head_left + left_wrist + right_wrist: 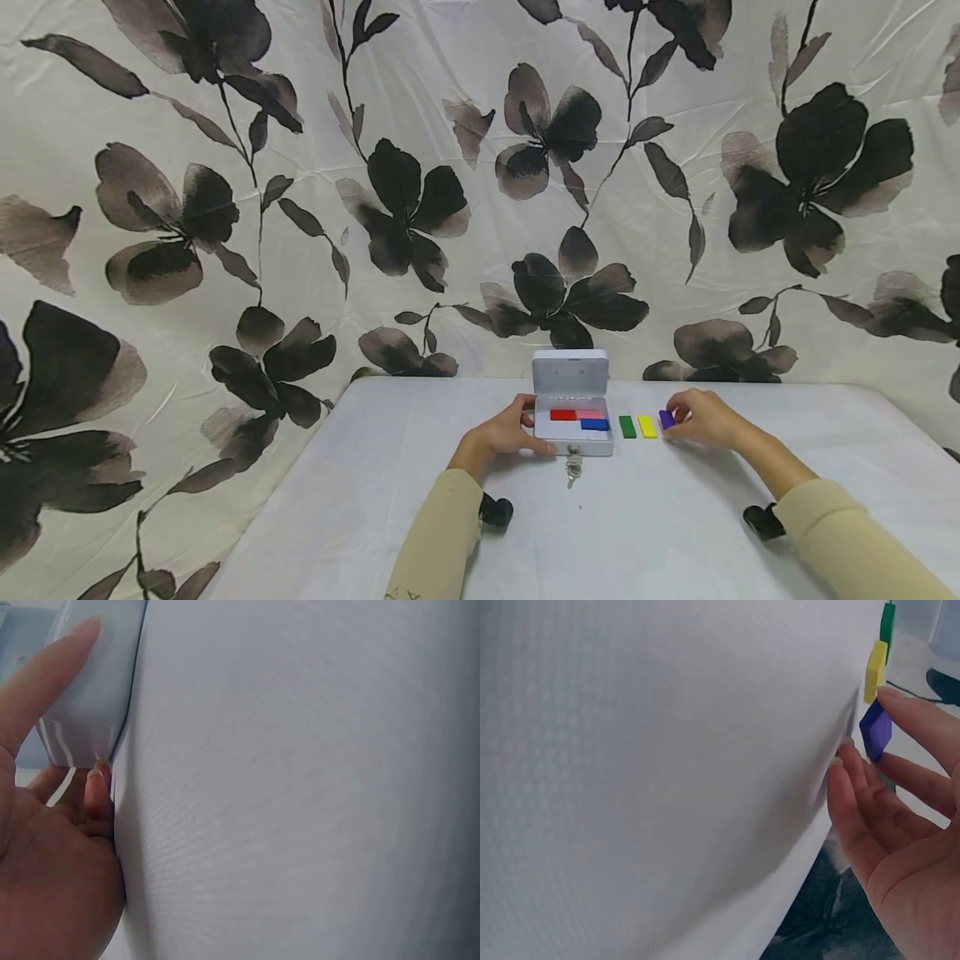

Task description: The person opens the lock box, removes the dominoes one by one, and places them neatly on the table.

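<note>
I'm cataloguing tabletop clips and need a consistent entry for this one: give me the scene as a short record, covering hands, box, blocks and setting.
Left hand: grips the box at its left side, thumb on its front
Right hand: pinches the purple block
Lid: open
Inside box: red block, pink block, blue block
Right of box: green block, then yellow block
Keys: at the box's front
Surface: white table
Backdrop: floral cloth

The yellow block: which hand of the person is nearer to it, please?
The right hand. It pinches the purple block, just right of the yellow block. The left hand holds the white box at its left side, farther away.
</note>
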The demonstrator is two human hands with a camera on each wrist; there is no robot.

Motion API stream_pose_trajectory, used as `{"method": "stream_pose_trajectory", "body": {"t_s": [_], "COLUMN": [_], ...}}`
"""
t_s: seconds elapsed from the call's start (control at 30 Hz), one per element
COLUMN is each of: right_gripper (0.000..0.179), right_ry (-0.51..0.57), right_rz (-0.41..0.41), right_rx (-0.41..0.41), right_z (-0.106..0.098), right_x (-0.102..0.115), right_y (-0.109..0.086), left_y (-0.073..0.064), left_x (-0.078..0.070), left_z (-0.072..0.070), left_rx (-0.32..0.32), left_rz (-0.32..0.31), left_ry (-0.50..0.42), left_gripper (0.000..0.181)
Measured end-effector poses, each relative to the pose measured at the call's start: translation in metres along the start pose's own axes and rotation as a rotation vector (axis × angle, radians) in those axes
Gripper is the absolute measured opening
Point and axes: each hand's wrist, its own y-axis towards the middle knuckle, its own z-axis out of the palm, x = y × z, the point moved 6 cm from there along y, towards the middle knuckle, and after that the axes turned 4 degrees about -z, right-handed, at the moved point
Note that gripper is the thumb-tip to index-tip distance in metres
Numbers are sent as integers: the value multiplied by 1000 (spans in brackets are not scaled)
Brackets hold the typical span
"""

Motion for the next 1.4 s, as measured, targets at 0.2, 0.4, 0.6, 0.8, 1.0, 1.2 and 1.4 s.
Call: {"method": "stream_pose_trajectory", "body": {"t_s": [0.2, 0.4, 0.6, 0.8, 1.0, 1.2, 1.4], "right_gripper": [38, 39, 40, 42, 47, 52, 54], "right_ry": [-4, 7, 13, 19, 23, 27, 27], "right_rz": [11, 40, 72, 99, 110, 95, 57], "right_rx": [11, 34, 49, 49, 55, 59, 49], "right_z": [3, 6, 10, 9, 8, 6, 0], "right_x": [-3, -6, -10, -12, -10, -7, 0], "right_y": [1, 3, 4, 5, 4, 0, -4], "left_y": [1, 2, -2, -1, -1, -1, -1], "left_x": [2, 2, 1, 1, 1, 2, 0], "left_z": [0, 0, 1, 1, 0, 1, 1], "left_rx": [-1, -4, -2, -16, -18, -12, -17], "left_rz": [-11, -12, -16, -30, -31, -32, -40], "left_ry": [3, -11, 1, 0, 5, 0, 5], "left_gripper": [96, 95, 95, 95, 96, 96, 96]}}
